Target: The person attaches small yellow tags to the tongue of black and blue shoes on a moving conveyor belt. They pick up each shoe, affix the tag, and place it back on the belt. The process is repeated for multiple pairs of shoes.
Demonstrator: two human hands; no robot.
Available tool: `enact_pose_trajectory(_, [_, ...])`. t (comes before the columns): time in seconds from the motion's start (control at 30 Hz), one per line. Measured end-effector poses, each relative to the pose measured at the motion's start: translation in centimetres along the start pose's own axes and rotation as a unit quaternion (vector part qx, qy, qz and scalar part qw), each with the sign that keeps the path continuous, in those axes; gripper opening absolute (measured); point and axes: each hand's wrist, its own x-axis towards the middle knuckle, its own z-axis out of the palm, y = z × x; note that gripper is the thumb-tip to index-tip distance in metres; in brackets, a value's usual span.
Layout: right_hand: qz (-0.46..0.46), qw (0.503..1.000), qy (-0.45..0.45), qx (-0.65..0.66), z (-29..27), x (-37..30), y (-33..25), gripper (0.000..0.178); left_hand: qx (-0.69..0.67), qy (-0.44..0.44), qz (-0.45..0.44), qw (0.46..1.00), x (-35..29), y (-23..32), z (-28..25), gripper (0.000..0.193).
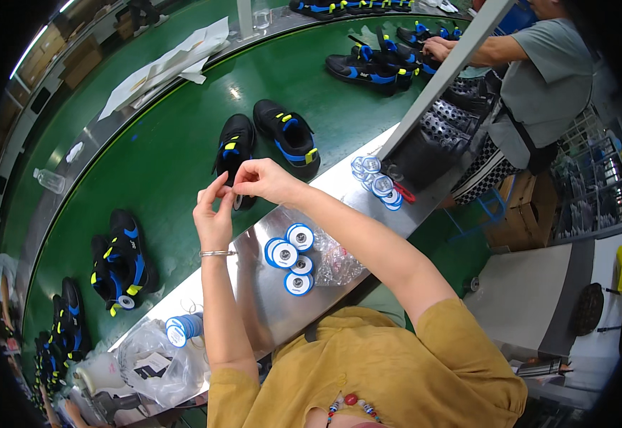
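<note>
My left hand [213,212] and my right hand [264,180] meet with pinched fingertips at the near end of a black shoe [235,139] with blue and yellow-green trim. What the fingertips hold is too small to make out; the edge of a small round piece shows just below them. The shoe's mate [288,139] stands beside it to the right. Below my hands, several round white tags with blue rims [285,255] lie overlapping on the metal ledge [246,285], next to a crumpled clear plastic bag [336,260].
More round tags [382,187] lie at the ledge's right, by a red tool [403,192]. A tag stack [182,329] and plastic bag [164,364] sit left. Shoes [125,260] stand along the green surface [175,164]. A slanted post [446,75] rises before a co-worker [546,78] handling shoes.
</note>
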Motion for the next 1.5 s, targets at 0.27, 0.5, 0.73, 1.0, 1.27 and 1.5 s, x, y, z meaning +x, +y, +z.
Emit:
enact_pose_trajectory(0.27, [-0.014, 1.000, 0.000, -0.006, 0.4, -0.2, -0.2, 0.010, -0.019, -0.004, -0.039, 0.999, 0.2, 0.3, -0.2, 0.037])
enact_pose_trajectory(0.5, [0.009, 1.000, -0.003, -0.003, -0.6, -0.5, -0.3, 0.009, -0.046, -0.009, -0.066, 0.997, 0.1, 0.3, 0.3, 0.032])
enact_pose_trajectory(0.73, [0.050, 0.982, 0.174, -0.052, -8.9, -7.5, -3.6, 0.011, 0.091, 0.056, 0.013, 0.994, -2.7, 0.0, -1.0, 0.015])
enact_pose_trajectory(1.0, [0.085, 0.931, 0.232, -0.268, -11.5, -14.4, 2.4, 0.025, 0.207, 0.294, -0.033, 0.933, -5.2, -1.1, -0.7, 0.013])
enact_pose_trajectory(1.27, [0.128, 0.934, 0.217, -0.252, -10.5, -12.7, 4.2, 0.016, 0.132, -0.110, 0.193, 0.966, -10.5, 5.1, 8.6, 0.021])
enact_pose_trajectory(1.5, [-0.007, 0.928, 0.276, -0.248, -10.1, -13.4, 4.1, 0.011, 0.267, -0.265, 0.221, 0.900, -14.3, 3.7, 13.0, 0.043])
